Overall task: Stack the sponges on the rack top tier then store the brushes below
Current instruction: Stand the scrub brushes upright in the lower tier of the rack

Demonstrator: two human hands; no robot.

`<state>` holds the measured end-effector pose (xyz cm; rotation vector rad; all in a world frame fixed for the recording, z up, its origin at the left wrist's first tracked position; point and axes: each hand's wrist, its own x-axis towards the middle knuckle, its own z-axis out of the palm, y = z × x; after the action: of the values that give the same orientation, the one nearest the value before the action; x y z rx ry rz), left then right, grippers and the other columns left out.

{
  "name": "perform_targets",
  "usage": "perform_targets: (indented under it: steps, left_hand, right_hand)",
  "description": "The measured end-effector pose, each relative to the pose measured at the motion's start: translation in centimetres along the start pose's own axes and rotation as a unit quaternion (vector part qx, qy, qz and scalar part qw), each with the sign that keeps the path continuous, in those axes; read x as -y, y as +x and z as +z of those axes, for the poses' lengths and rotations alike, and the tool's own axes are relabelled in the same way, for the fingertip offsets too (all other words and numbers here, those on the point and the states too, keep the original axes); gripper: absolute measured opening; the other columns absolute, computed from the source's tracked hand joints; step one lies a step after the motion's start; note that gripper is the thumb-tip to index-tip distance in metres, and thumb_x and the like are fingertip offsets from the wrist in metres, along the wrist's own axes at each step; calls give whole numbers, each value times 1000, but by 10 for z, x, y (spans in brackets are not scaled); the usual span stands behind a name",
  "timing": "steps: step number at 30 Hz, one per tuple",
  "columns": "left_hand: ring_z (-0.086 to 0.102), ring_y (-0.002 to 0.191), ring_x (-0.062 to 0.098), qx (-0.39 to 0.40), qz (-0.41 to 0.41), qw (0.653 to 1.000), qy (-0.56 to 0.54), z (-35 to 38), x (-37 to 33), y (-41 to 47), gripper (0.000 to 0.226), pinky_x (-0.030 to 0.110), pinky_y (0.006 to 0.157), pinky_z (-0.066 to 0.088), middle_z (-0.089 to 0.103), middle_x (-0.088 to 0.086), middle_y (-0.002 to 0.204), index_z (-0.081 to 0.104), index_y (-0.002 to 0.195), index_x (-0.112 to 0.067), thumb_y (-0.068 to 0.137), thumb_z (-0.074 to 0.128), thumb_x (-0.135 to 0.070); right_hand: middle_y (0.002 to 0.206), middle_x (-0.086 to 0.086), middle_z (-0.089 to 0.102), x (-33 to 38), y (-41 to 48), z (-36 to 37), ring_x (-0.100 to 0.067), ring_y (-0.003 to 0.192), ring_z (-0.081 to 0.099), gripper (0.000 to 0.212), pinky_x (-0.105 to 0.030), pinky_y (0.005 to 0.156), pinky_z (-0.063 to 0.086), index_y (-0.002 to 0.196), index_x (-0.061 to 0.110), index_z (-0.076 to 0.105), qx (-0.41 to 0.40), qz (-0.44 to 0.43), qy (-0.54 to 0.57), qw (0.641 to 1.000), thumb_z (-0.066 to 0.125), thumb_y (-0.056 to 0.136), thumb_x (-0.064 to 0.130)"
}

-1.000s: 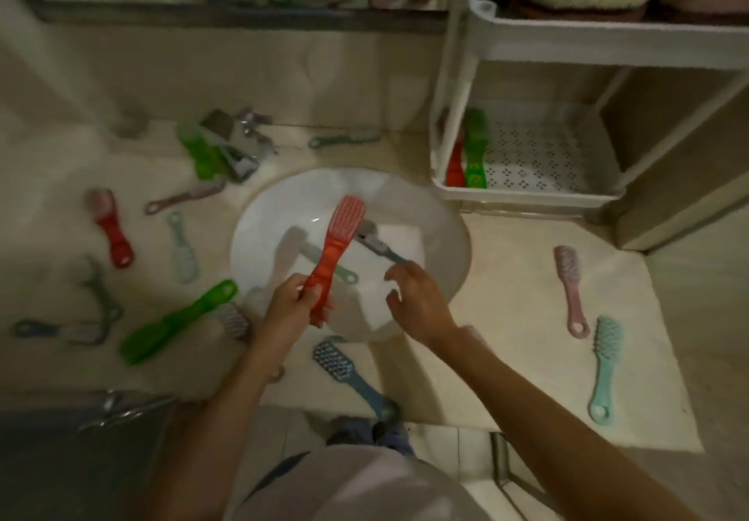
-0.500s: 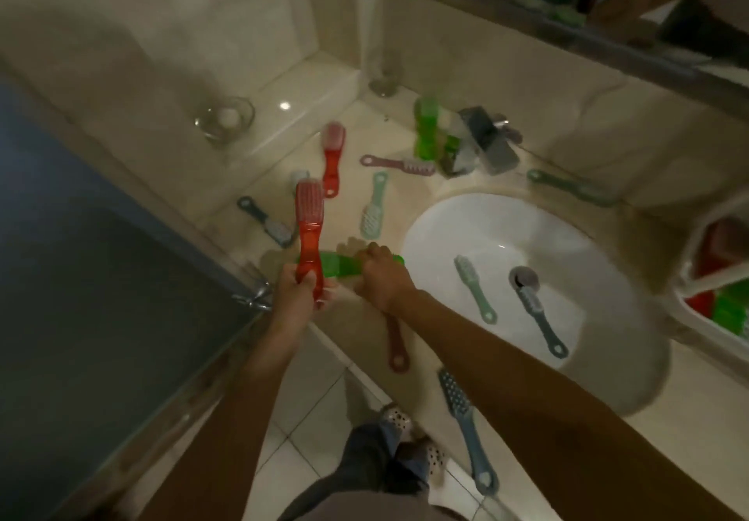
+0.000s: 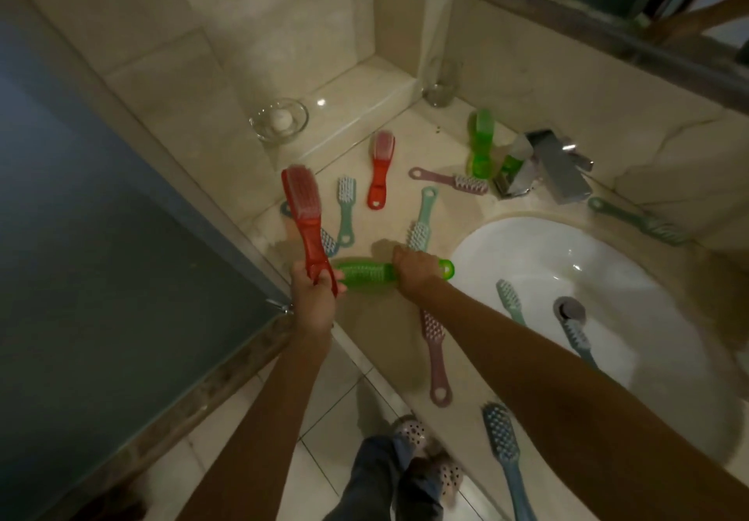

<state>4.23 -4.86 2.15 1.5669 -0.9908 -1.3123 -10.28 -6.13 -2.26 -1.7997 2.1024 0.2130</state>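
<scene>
My left hand [image 3: 314,291] grips a red brush [image 3: 303,216] by its handle, bristle head pointing up and away. My right hand [image 3: 413,273] is closed over the handle of a green brush [image 3: 364,274] that lies flat on the counter near the front edge. Several more brushes lie loose on the counter: a second red brush [image 3: 380,170], a second green brush [image 3: 481,143], a pink brush [image 3: 434,352] and teal ones. Two brushes lie in the sink [image 3: 632,261]. The rack and sponges are out of view.
A frosted glass door [image 3: 101,277] stands at the left. A glass dish [image 3: 279,119] sits on the raised ledge and a tumbler [image 3: 439,85] in the corner. The chrome tap [image 3: 555,166] stands behind the sink, under a mirror. My feet show on the tiled floor below.
The view has swung left, away from the rack. My right hand has moved from the sink to the green brush on the counter and closed on its handle. The red brush stays in my left hand.
</scene>
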Motion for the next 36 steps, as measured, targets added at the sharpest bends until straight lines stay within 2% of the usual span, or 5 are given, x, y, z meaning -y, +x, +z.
perform_targets:
  steps: [8, 15, 19, 26, 36]
  left_hand:
    - [47, 40, -4, 69, 146, 984, 71, 50, -19, -10, 15, 11, 46, 38, 51, -3, 56, 57, 82, -13, 94, 49, -15]
    - [57, 68, 19, 359, 287, 851, 255, 130, -9, -77, 27, 27, 63, 40, 65, 3, 73, 63, 88, -3, 85, 46, -24]
    - [55, 66, 13, 470, 299, 785, 272, 174, 8, -131, 10, 9, 58, 40, 60, -12, 69, 58, 91, -9, 90, 48, -7]
    - [53, 58, 21, 612, 277, 687, 278, 240, 27, -232, 15, 37, 63, 48, 62, 11, 75, 51, 86, -12, 96, 40, -12]
    - [51, 39, 14, 596, 121, 742, 283, 329, 23, -294, 17, 17, 31, 40, 54, 13, 76, 39, 103, -11, 101, 26, -22]
  right_hand:
    - [109, -22, 61, -81, -51, -40, -41, 100, 58, 44, -40, 74, 45, 120, 1, 40, -141, 142, 166, 965, 58, 84, 19]
    - [91, -23, 65, -163, -187, -4, -41, 85, 61, 32, -35, 64, 40, 98, 3, 48, -246, 354, 308, 848, 65, 78, 21]
    - [93, -23, 64, -190, -262, 26, -40, 87, 61, 31, -33, 63, 37, 98, 5, 48, -283, 468, 335, 767, 65, 77, 20]
    - [90, -22, 67, -233, -353, 57, -39, 87, 62, 32, -38, 70, 46, 103, 4, 57, -353, 607, 325, 634, 62, 79, 23]
    - [96, -25, 66, -352, -352, 32, -37, 91, 62, 34, -37, 71, 46, 94, -2, 64, -300, 609, 301, 669, 61, 85, 31]
